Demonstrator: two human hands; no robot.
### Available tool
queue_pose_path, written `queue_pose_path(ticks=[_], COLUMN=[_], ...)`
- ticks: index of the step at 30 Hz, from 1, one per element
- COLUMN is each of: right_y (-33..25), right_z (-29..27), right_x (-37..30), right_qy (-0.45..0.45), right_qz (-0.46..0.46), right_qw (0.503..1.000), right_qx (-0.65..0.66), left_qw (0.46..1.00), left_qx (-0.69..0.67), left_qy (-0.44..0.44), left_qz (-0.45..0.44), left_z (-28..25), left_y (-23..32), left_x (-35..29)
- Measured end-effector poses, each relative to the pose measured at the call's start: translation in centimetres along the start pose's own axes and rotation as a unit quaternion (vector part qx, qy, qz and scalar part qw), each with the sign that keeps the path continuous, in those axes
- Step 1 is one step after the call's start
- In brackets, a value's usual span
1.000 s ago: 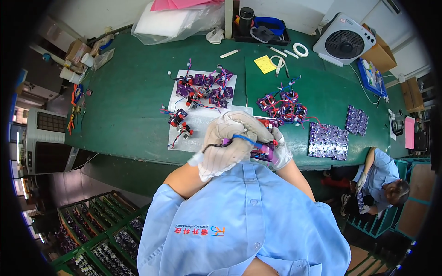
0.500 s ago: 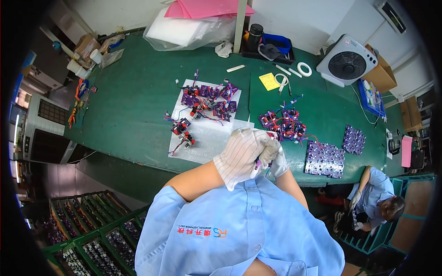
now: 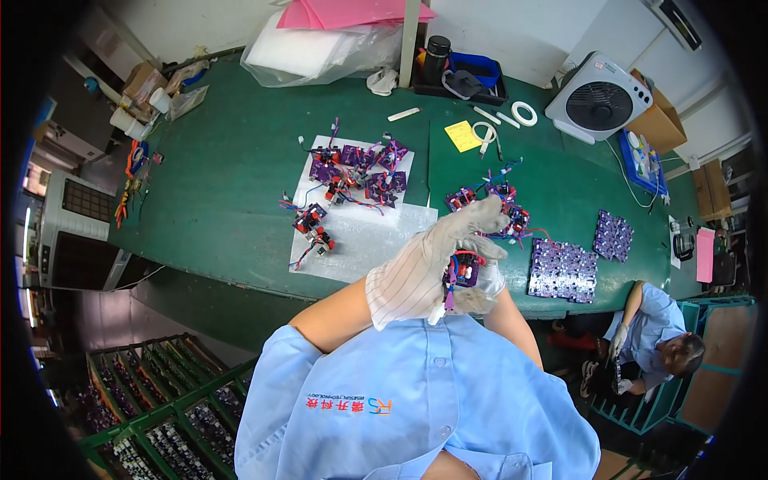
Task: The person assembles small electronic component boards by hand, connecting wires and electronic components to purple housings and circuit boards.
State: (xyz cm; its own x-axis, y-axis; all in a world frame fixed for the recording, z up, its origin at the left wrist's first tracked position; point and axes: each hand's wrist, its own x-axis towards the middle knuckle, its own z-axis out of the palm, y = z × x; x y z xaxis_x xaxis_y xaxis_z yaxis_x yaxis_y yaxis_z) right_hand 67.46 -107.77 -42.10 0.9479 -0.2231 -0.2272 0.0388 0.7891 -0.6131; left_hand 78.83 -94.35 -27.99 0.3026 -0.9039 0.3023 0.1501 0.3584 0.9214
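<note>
A small purple circuit board (image 3: 464, 270) with red and black parts, wires and a white plug sits between my two gloved hands, close in front of my shirt. My right hand (image 3: 485, 294) is closed on it from beside and below, partly hidden. My left hand (image 3: 428, 254) reaches across with its fingers stretched out above the board. Just beyond the fingers lies a heap of wired purple boards (image 3: 512, 220). To the left, more wired boards (image 3: 352, 172) rest on white foam sheets (image 3: 360, 240).
Panels of bare purple boards (image 3: 562, 272) lie on the green table (image 3: 216, 176) at right. Farther back are a yellow note (image 3: 462, 137), tape rolls (image 3: 523, 114) and a fan (image 3: 600, 104). Racks of boards (image 3: 160, 392) stand lower left. A co-worker (image 3: 652, 332) sits lower right.
My left fingers have uncurled and stretched forward, away from me. The wired board between my hands has come into clearer view. The view has shifted slightly.
</note>
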Motion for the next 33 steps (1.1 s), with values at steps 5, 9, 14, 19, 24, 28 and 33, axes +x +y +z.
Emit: queue_pose_path(ticks=[5,9,14,19,24,28,33], right_y=[-1.2,-2.8,-3.1,-3.5,-5.2,-4.7,-3.5], right_z=[2.3,4.9,8.4,10.4,12.9,12.3,11.4], right_x=[-0.9,-1.6,-0.9,-2.1,-3.9,-3.9,-3.8], right_qy=[-0.009,0.055,0.164,0.105,0.129,0.149,0.14], right_qz=[-0.065,-0.154,-0.262,-0.252,-0.152,-0.144,-0.269], right_qw=[0.998,0.982,0.873,0.824,0.815,0.898,0.902], right_qx=[0.024,-0.096,-0.377,-0.496,-0.544,-0.389,-0.306], left_qw=[0.936,0.943,0.931,0.914,0.965,0.969,0.924], left_qx=[0.116,0.277,0.355,0.375,0.148,0.152,0.32], left_qy=[0.186,0.132,0.079,0.144,0.217,0.196,0.209], left_qz=[0.275,0.13,0.029,0.06,-0.01,-0.019,-0.016], left_z=[-3.6,-7.1,-1.1,-2.5,-3.1,-2.8,-1.7], left_y=[-2.3,-12.2,-4.0,-3.8,-3.1,-3.1,-1.7], left_x=[1.3,-6.2,-4.2,-3.4,-3.7,-5.5,-5.6])
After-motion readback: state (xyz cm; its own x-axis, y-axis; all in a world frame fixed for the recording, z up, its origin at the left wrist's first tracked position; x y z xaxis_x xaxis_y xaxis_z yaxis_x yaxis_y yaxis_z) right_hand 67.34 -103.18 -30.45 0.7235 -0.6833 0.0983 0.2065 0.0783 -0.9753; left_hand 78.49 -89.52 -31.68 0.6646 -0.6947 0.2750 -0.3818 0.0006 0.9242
